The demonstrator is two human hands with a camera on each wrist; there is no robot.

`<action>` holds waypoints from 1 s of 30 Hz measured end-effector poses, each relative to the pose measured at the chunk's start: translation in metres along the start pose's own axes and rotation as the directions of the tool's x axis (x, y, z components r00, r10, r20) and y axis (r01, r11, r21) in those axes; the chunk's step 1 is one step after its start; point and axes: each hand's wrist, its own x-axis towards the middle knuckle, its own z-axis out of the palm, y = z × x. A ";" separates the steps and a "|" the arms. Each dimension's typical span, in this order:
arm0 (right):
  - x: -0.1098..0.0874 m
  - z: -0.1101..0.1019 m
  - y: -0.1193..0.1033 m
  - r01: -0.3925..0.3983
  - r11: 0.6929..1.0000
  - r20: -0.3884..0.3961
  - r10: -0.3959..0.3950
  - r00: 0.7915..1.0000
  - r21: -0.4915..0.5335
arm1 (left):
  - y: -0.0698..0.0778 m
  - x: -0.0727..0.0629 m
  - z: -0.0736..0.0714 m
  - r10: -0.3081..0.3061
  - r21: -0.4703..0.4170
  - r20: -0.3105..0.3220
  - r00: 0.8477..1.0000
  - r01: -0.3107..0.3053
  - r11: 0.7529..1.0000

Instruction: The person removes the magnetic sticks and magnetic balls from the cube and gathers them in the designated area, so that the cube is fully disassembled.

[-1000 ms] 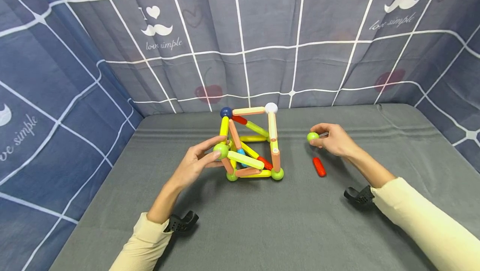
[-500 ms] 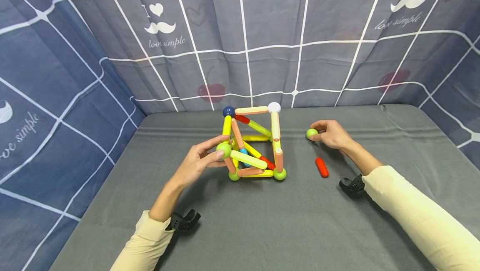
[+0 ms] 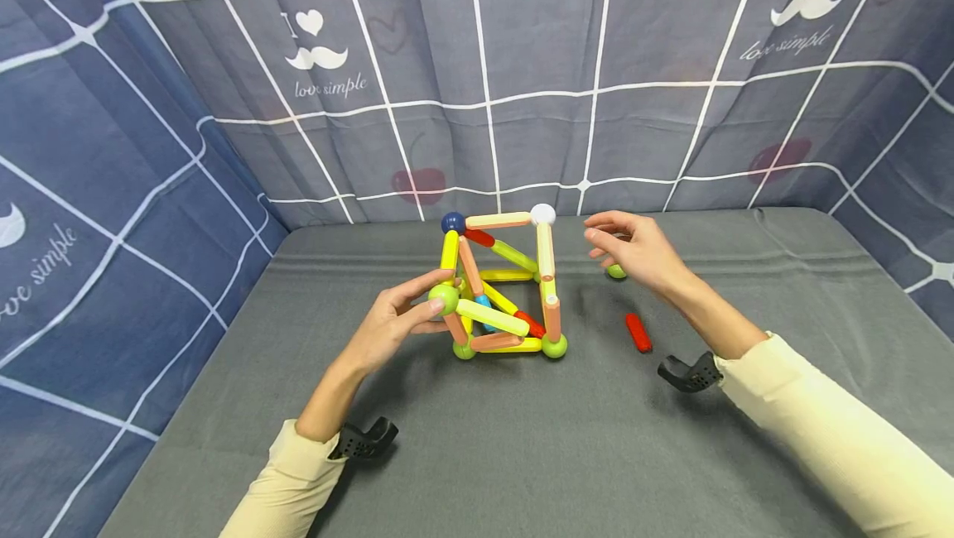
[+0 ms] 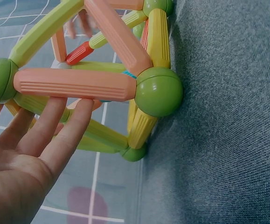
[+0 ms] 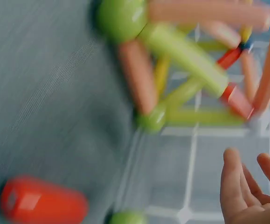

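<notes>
— So why was the left hand [image 3: 391, 323] sitting against the stick-and-ball frame [image 3: 501, 281] like that?

— As a brace, I'd judge. Its grip was on the near-left corner: thumb and fingers pinched the green ball [image 3: 443, 299] there, and in the left wrist view the fingertips [image 4: 74, 116] lay under a peach stick [image 4: 72, 84] that ran into that corner. The frame stood on the grey desk [image 3: 522, 455], on its lower green balls, so a hold at one joint would have kept the whole thing from sliding or twisting.

— And the right hand [image 3: 633, 252]?

— It hung in the air just right of the frame's top, near the white ball [image 3: 542, 213], fingers spread and loosely bent, holding nothing. The right wrist view was blurred, but it showed bare fingertips [image 5: 232, 186] with nothing between them.

— Were any loose pieces about?

— Two. A small green ball [image 3: 616, 271] lay on the desk just under that hand, partly hidden by it, and a red stick [image 3: 637, 332] lay a little nearer the person. Both were apart from the frame, on the right hand's side, probably for easy reach.
</notes>
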 end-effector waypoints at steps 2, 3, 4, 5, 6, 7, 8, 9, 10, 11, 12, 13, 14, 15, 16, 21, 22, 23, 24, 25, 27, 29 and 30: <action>0.000 0.009 -0.013 -0.025 0.993 0.055 0.019 0.998 0.118 | 0.000 0.000 0.000 0.000 -0.006 0.002 1.000 0.000 1.000; 0.000 0.014 -0.019 -0.042 0.986 0.082 0.029 0.996 0.162 | 0.000 0.000 0.000 0.000 -0.007 0.001 1.000 0.000 1.000; 0.001 0.018 -0.023 -0.063 0.978 0.105 0.043 0.994 0.198 | 0.000 0.000 0.000 -0.002 -0.008 0.000 1.000 0.002 1.000; 0.001 0.022 -0.027 -0.084 0.970 0.123 0.057 0.991 0.229 | 0.000 0.000 0.000 -0.002 -0.010 0.000 1.000 0.002 1.000; 0.002 0.026 -0.030 -0.105 0.960 0.137 0.071 0.988 0.260 | 0.000 0.000 0.001 -0.003 -0.011 0.000 1.000 0.003 1.000; 0.003 0.029 -0.032 -0.126 0.949 0.149 0.085 0.985 0.290 | 0.000 0.000 0.001 -0.001 -0.013 0.001 1.000 0.001 1.000; 0.003 0.032 -0.034 -0.147 0.936 0.156 0.102 0.983 0.319 | 0.000 0.000 0.001 0.000 -0.014 0.000 1.000 0.000 1.000; 0.004 0.034 -0.035 -0.163 0.925 0.160 0.113 0.981 0.344 | 0.000 0.000 0.001 0.001 -0.017 0.000 1.000 -0.001 1.000; 0.006 0.035 -0.035 -0.178 0.912 0.163 0.125 0.979 0.371 | 0.000 0.000 0.002 0.000 -0.016 0.000 1.000 0.000 1.000; 0.007 0.036 -0.035 -0.190 0.900 0.167 0.134 0.977 0.392 | 0.001 0.000 0.002 0.000 -0.014 0.000 1.000 0.000 1.000; 0.008 0.037 -0.035 -0.200 0.889 0.169 0.141 0.975 0.412 | 0.001 0.000 0.002 0.001 -0.017 -0.001 1.000 -0.001 1.000; 0.008 0.038 -0.036 -0.207 0.881 0.171 0.146 0.974 0.426 | 0.001 0.000 0.002 0.001 -0.021 -0.001 1.000 -0.001 1.000; 0.009 0.038 -0.036 -0.212 0.877 0.172 0.151 0.974 0.432 | 0.001 0.000 0.002 -0.002 -0.018 -0.002 1.000 0.002 1.000; 0.009 0.039 -0.036 -0.214 0.874 0.173 0.152 0.973 0.437 | 0.002 0.000 0.002 -0.004 -0.017 -0.003 1.000 0.004 1.000; 0.009 0.039 -0.036 -0.217 0.872 0.174 0.155 0.973 0.439 | 0.002 0.000 0.002 -0.007 -0.014 -0.002 1.000 0.007 1.000; 0.008 0.037 -0.038 -0.218 0.878 0.187 0.151 0.971 0.427 | 0.002 0.000 0.001 -0.015 -0.001 -0.004 1.000 0.015 1.000; 0.008 0.036 -0.038 -0.218 0.882 0.194 0.148 0.970 0.419 | 0.002 0.000 0.001 -0.015 0.001 -0.004 1.000 0.015 1.000; 0.007 0.035 -0.038 -0.215 0.886 0.202 0.142 0.969 0.411 | 0.002 0.000 0.001 -0.015 0.002 -0.005 1.000 0.015 1.000; 0.006 0.034 -0.038 -0.213 0.890 0.209 0.137 0.968 0.404 | 0.003 -0.001 0.001 -0.016 0.003 -0.006 1.000 0.016 1.000; 0.004 0.033 -0.038 -0.210 0.892 0.216 0.131 0.968 0.400 | 0.003 -0.001 0.001 -0.016 0.003 -0.005 1.000 0.016 1.000; 0.002 0.031 -0.038 -0.204 0.897 0.222 0.123 0.967 0.392 | 0.003 -0.001 0.001 -0.017 0.001 -0.005 1.000 0.017 1.000; -0.002 0.029 -0.038 -0.189 0.904 0.218 0.110 0.970 0.383 | 0.003 -0.001 0.001 -0.016 0.000 -0.004 1.000 0.016 1.000; -0.003 0.028 -0.038 -0.183 0.907 0.213 0.107 0.971 0.379 | 0.003 -0.001 0.001 -0.017 0.000 -0.006 1.000 0.017 1.000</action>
